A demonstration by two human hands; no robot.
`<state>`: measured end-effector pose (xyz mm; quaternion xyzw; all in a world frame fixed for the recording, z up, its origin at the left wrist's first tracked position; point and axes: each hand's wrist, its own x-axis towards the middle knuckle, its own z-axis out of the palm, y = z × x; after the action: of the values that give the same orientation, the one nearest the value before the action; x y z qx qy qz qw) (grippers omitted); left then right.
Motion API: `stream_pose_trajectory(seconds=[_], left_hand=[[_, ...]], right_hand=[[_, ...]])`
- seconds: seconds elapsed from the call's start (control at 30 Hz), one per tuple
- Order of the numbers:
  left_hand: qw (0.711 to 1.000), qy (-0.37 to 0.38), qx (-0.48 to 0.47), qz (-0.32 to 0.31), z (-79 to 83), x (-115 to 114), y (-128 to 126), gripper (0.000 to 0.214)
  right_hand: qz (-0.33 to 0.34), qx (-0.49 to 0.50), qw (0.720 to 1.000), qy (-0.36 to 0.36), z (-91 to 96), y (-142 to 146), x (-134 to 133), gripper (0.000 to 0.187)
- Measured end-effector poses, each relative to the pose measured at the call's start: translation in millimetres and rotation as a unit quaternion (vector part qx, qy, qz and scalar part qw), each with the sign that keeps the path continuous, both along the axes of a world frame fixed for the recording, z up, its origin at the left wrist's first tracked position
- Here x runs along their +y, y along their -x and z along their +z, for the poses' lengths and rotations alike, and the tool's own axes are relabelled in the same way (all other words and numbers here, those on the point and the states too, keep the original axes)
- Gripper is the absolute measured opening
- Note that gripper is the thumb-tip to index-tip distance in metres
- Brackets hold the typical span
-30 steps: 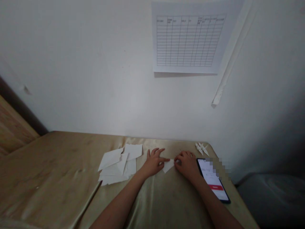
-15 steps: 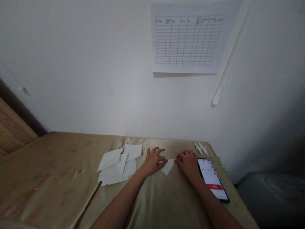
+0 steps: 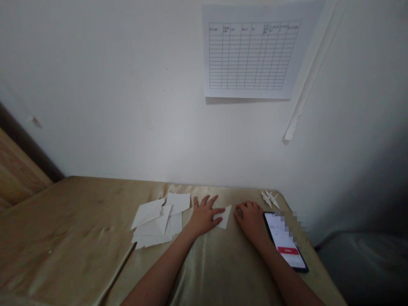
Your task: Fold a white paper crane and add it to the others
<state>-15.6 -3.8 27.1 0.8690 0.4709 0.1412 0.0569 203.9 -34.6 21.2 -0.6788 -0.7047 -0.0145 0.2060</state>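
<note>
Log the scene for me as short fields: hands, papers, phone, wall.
Left hand: fingers spread, thumb and index finger at the small paper
Right hand: curled, apart from the small paper; grasp hidden
Sheets: overlapping, left of the left hand
Folded papers: near the table's far right corner
Phone: screen lit, right of the right hand
Wall: printed grid
</note>
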Motion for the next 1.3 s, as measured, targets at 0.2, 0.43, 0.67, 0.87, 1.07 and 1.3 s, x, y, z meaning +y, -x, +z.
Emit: stream_pose_trajectory(seconds=[0.2, 0.43, 0.67, 0.87, 1.07, 1.3], left_hand=[[0.997, -0.077, 0.003, 0.027, -5.4, 4.1, -0.4, 0.027], [0.999, 0.006, -0.023, -0.025, -5.7, 10.6, 8.3, 0.046], [0.999, 0.044, -0.024, -0.021, 7.3, 12.8, 23.2, 0.033], [0.998, 0.037, -0.029, -0.04, 9.2, 6.5, 19.8, 0.035], [0.997, 0.04, -0.034, -0.053, 8.9, 1.4, 15.6, 0.034], [0.996, 0.06, -0.058, -0.034, 2.3, -0.9, 8.9, 0.028]], right_hand=[[0.043, 0.025, 0.999, -0.007, -2.5, 0.2, 0.5, 0.025], [0.05, 0.026, 0.998, 0.003, -2.1, -2.8, 0.4, 0.022], [0.049, 0.029, 0.998, 0.004, -3.7, -4.4, 1.7, 0.022], [0.124, 0.07, 0.99, 0.023, 2.0, -2.6, -2.4, 0.027], [0.177, 0.049, 0.982, 0.04, 2.2, 2.2, -4.6, 0.029], [0.207, 0.041, 0.978, 0.007, 7.2, 2.1, -4.2, 0.02]])
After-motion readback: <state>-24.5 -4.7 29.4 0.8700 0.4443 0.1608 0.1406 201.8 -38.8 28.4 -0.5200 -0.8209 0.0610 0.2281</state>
